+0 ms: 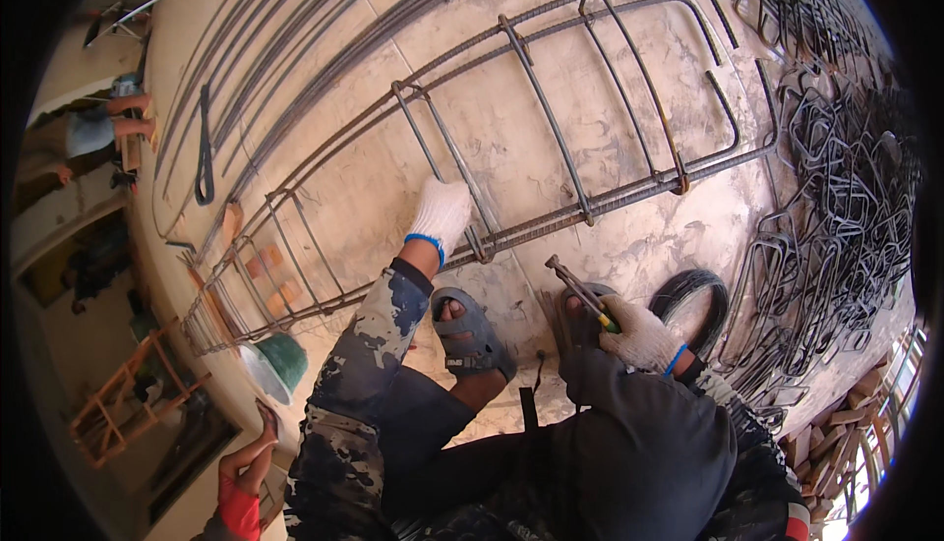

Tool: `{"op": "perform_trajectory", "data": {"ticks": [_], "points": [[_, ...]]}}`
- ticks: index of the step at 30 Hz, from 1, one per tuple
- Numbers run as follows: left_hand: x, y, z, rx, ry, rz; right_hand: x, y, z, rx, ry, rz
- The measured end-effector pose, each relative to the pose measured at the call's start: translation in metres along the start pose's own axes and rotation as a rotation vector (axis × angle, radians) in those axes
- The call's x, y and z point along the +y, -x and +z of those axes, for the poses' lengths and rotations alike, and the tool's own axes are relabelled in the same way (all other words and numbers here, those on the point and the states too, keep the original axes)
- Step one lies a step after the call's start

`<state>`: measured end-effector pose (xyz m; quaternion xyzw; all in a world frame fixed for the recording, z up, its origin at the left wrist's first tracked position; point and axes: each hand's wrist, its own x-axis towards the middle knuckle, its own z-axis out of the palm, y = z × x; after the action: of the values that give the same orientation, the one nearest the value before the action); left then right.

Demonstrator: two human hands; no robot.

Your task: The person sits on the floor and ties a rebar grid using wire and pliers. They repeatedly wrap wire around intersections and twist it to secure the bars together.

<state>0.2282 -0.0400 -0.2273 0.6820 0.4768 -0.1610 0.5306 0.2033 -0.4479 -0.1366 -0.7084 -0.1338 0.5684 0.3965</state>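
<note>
A long rebar cage (587,205) lies across the floor in front of me, its long bars hooked at the right end and joined by square stirrups (544,113). My left hand (440,214), in a white knit glove with a blue cuff, is closed at one stirrup near the middle of the cage; its fingertips are partly hidden. In the same kind of glove, my right hand (637,334) grips tying pincers (582,288) with yellow-green handle ends. Their metal head points up and left, apart from the cage. My sandalled foot (472,332) rests below the near bars.
Loose straight rebars (324,39) lie beyond the cage. A coil of tie wire (691,305) sits right of my right hand, beside a big heap of bent stirrups (836,187). A green bucket (280,362) stands at left. Another person in red (239,507) is at lower left.
</note>
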Motion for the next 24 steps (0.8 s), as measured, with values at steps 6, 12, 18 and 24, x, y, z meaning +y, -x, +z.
{"op": "perform_trajectory", "data": {"ticks": [6, 12, 18, 24], "points": [[0.040, 0.033, -0.016, -0.075, -0.093, 0.128, -0.019, -0.009, 0.000, 0.038, 0.198, 0.012], [0.067, 0.046, -0.005, -0.195, -0.160, 0.219, 0.005, -0.019, 0.000, 0.010, 0.066, -0.142], [0.011, 0.070, -0.050, -0.308, -0.075, 0.152, -0.016, -0.049, -0.016, -0.304, -0.229, -0.065], [0.050, 0.112, -0.024, -0.536, -0.886, 0.433, -0.010, -0.063, -0.015, -0.134, 0.062, -0.097]]}}
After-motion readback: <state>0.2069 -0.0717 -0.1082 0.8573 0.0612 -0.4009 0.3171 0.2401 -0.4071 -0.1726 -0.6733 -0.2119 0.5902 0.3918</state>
